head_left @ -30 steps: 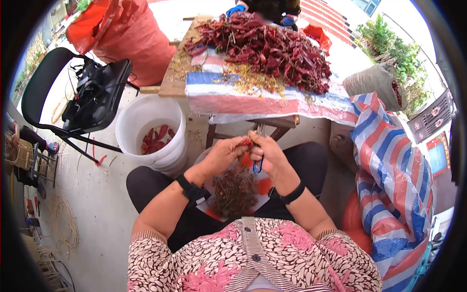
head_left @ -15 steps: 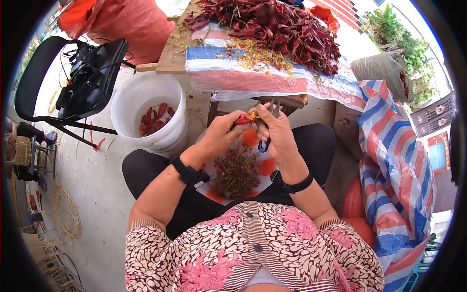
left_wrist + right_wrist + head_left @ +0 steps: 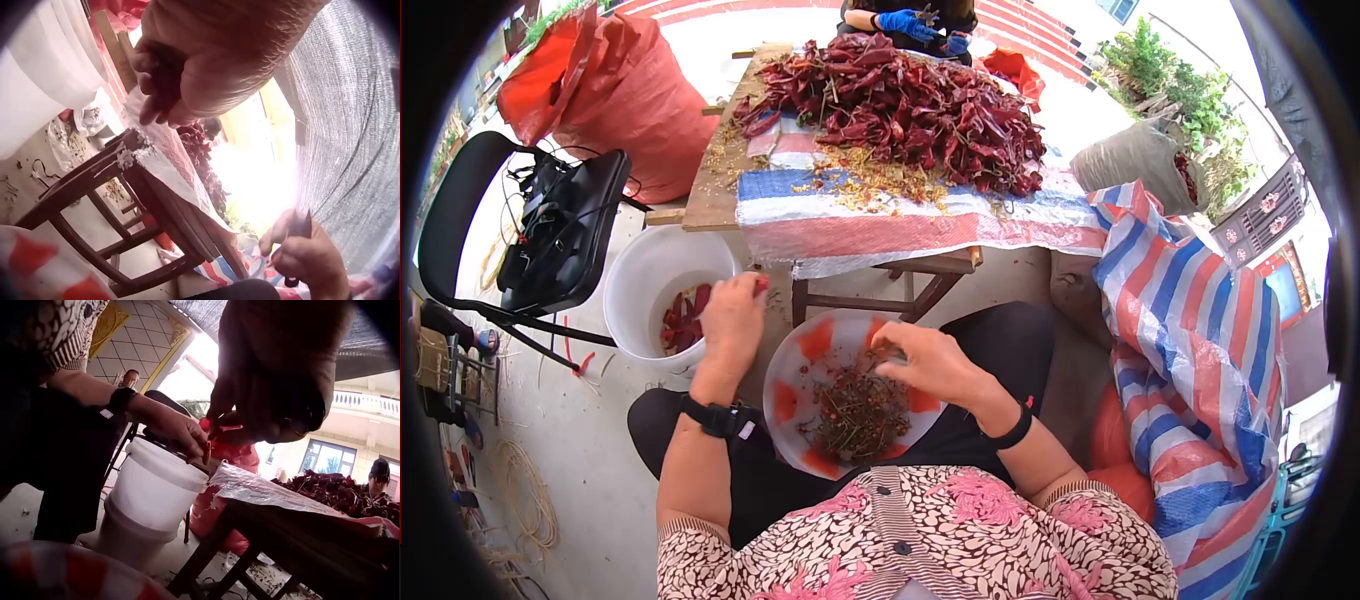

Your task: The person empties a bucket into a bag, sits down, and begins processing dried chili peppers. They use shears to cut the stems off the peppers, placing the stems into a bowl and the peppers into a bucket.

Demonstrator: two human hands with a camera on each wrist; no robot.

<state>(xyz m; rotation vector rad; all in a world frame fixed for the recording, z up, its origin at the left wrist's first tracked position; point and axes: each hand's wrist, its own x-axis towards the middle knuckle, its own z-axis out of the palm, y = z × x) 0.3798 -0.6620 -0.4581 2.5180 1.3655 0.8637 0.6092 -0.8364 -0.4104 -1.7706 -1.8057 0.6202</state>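
Observation:
My left hand [image 3: 732, 322] is beside the white bucket [image 3: 622, 325], fingers curled round a dried red pepper [image 3: 760, 286] whose end shows at the fingertips. In the left wrist view the pepper is a dark shape under the curled fingers. My right hand [image 3: 935, 362] is over the bowl [image 3: 782, 378], which has orange-red patches and lies between the legs. Inside the bowl is a heap of pepper stems [image 3: 855, 415]. The right hand grips scissors [image 3: 299, 226], seen in the left wrist view with blades pointing up; the head view hides them behind the hand.
A table [image 3: 705, 200] with a striped sheet [image 3: 850, 235] bears a large heap of dried red peppers [image 3: 900, 110]. A black chair [image 3: 570, 215] and a red sack [image 3: 635, 110] stand to the left. Striped sheeting [image 3: 1190, 380] hangs at right. Someone in blue gloves [image 3: 907, 24] sits opposite.
The hands, together over the bowl at the pepper before, are now apart. My left hand has moved left toward the bucket with the pepper; the right has stayed over the bowl.

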